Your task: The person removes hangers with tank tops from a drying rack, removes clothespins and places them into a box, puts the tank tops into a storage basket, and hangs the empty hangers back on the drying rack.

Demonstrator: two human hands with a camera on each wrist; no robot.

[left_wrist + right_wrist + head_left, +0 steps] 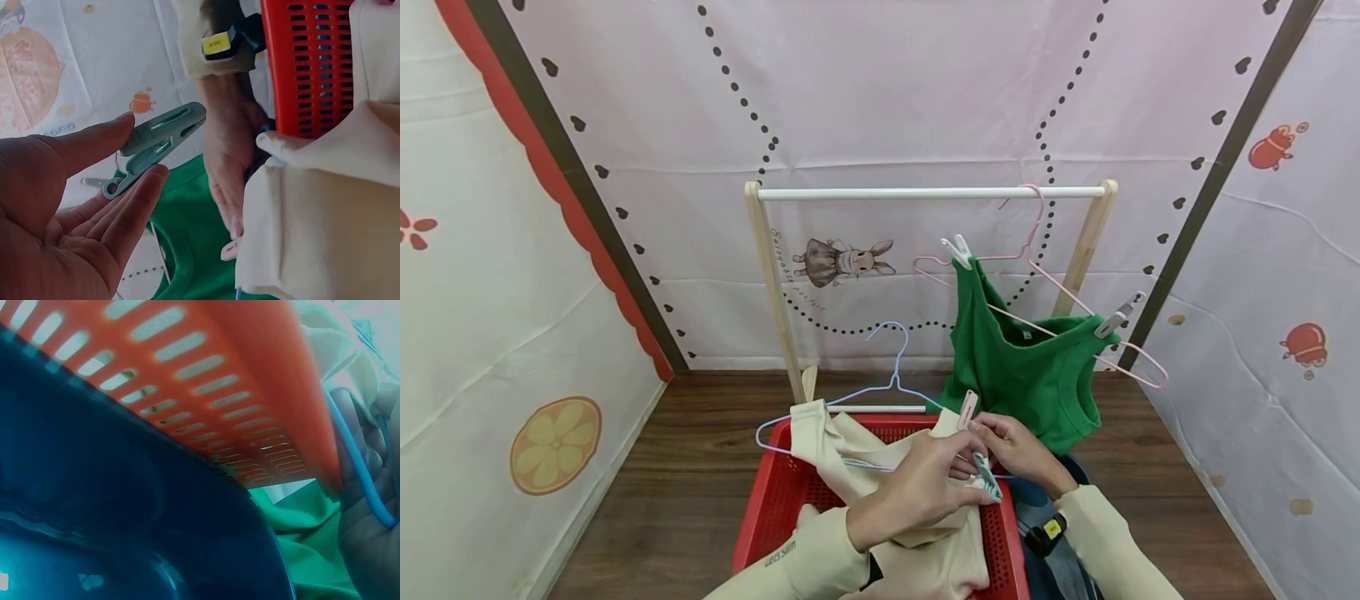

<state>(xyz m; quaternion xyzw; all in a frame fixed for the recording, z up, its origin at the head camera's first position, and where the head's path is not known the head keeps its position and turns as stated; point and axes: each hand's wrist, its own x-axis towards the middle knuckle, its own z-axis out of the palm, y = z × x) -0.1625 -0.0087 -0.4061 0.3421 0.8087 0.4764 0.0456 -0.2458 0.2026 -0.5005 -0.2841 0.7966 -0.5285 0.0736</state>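
My left hand [917, 479] pinches a teal clothespin [156, 147] between thumb and fingers, close beside the shoulder strap of a beige garment [312, 212]. My right hand [1018, 450] grips that strap, its fingertips right at a pink clothespin [967, 408] standing up from it. A light blue hanger [895, 367] passes through the garment, and its end runs across my right palm in the right wrist view. The other strap [812, 417] lies over the hanger's left arm. The garment spreads over a red basket [760, 500].
A green top [1030, 367] hangs by white and grey clothespins from a pink hanger [1037, 225] on the rack's white bar [880, 193]. A dark blue tub [125, 469] stands right of the basket. Printed cloth walls [917, 83] enclose the wood-grain surface [655, 483].
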